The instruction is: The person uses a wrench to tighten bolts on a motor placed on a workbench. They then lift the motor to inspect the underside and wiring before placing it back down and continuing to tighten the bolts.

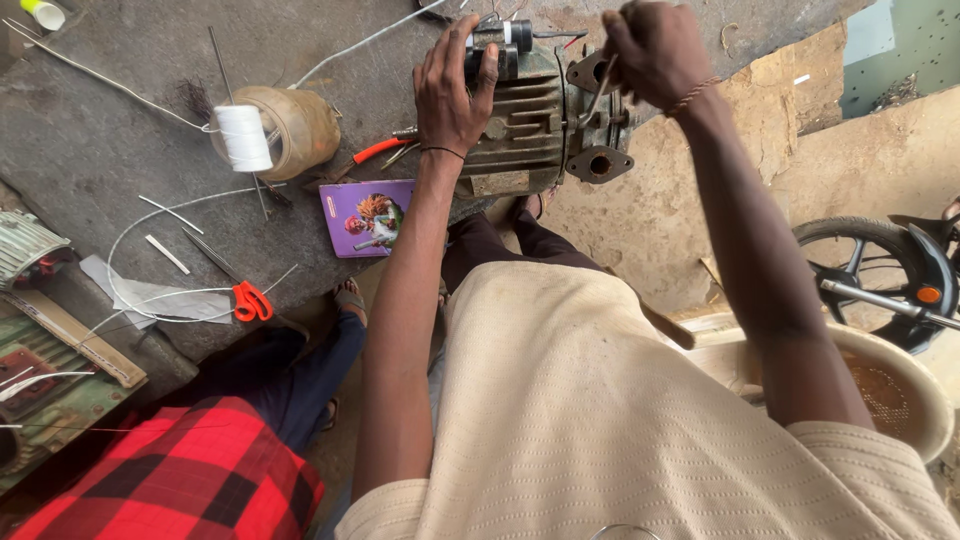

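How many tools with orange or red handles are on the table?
2. Orange-handled scissors lie near the table's front edge, on the left. Red-handled pliers lie beside the left hand, which rests on the grey motor. More may be hidden behind the arms.

Your hands on the motor

Your left hand (452, 95) presses the finned motor (530, 120); your right hand (655, 50) grips a thin tool (600, 92) there.

Daylight falls on a grey concrete workbench (100, 140) filling the upper left of the frame, with a bare sandy dirt floor (690, 200) at upper right and a motorcycle wheel (880, 270) at the right edge.
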Motion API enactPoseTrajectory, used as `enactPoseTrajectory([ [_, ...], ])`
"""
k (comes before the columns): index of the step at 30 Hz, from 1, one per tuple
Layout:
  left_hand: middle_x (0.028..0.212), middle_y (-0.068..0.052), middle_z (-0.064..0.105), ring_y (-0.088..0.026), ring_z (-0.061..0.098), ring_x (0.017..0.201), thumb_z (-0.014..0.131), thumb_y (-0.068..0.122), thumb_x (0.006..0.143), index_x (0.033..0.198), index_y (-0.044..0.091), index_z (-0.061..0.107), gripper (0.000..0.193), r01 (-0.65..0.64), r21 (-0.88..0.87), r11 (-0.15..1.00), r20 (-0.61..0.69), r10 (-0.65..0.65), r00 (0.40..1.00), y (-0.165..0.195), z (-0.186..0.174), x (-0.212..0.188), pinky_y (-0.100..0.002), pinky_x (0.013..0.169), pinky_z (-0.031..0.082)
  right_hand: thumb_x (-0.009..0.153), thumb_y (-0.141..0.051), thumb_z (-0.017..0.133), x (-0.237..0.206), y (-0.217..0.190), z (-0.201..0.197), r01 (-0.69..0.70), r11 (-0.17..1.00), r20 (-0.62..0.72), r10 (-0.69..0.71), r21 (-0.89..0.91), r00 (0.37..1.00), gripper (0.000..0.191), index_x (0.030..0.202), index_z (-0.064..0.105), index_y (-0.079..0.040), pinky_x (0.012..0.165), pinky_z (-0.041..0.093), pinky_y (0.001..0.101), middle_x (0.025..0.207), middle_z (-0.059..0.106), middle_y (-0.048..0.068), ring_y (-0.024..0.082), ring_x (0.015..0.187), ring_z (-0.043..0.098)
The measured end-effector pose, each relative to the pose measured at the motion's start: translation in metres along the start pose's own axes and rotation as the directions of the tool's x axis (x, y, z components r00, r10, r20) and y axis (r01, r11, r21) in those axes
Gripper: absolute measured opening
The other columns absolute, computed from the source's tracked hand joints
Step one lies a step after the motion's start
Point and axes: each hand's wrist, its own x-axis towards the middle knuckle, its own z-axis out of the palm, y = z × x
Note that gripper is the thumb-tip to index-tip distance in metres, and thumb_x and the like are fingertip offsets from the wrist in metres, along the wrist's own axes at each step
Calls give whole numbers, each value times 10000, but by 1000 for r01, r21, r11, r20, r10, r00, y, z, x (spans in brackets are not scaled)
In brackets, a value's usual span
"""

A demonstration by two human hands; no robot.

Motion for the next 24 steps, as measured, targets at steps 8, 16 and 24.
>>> enactPoseTrajectory([
  [8, 1386, -82, 679, -276, 677, 1270, 396, 567, 1096, 1444, 189, 559, 539, 8, -11, 1000, 12, -8, 1000, 6, -6, 4, -485, 1091, 472, 1188, -68, 612, -142, 15, 21, 411, 908, -601, -283, 84, 748, 108, 1137, 630, 26, 710, 692, 309, 1006, 756, 185, 231, 879, 785],
  [16, 1390, -81, 680, -273, 681, 1265, 375, 589, 1098, 1447, 190, 550, 558, -3, 10, 1000, 23, 3, 1000, 6, -3, 3, -491, 1100, 483, 1081, -46, 627, -162, 25, 74, 333, 897, -281, -413, -292, 866, 227, 1306, 604, -21, 709, 653, 334, 1106, 742, 176, 243, 883, 746],
  [24, 1389, -86, 677, -279, 677, 1274, 378, 588, 1093, 1443, 191, 549, 556, 1, 23, 1000, 9, -2, 1000, 4, 0, 4, -483, 1086, 486, 1110, -135, 571, -143, 17, 72, 281, 903, -189, -353, -324, 916, 157, 1092, 670, -15, 467, 503, 322, 796, 666, 106, 172, 602, 586],
])
